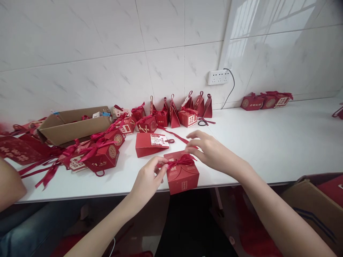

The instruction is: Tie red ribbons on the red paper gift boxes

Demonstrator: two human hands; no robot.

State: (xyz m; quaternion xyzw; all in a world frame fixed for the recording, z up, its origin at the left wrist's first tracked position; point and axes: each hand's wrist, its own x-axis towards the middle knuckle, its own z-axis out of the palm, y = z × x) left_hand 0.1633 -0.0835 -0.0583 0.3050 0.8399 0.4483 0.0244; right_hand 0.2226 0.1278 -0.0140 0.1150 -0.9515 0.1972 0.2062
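Observation:
A red gift box [183,181] with gold print sits at the table's front edge, its base partly over it. Across its top is a dark red ribbon bow [184,160]. My left hand [150,175] pinches the left side of this ribbon between thumb and forefinger. My right hand [205,148] hovers just above and right of the bow, fingers curved and apart, with nothing plainly gripped. Behind the box lies a red wedge-shaped box [144,144] with a white printed label and small loop. A loose ribbon [174,133] runs behind it toward my right hand.
Several ribboned boxes [103,157] crowd the left, beside an open cardboard carton [72,130]. Upright triangular boxes [175,116] line the wall near black-handled scissors [203,122]. More boxes [269,101] stand far right. Another person's arm [9,185] enters at left. A carton [308,200] stands lower right.

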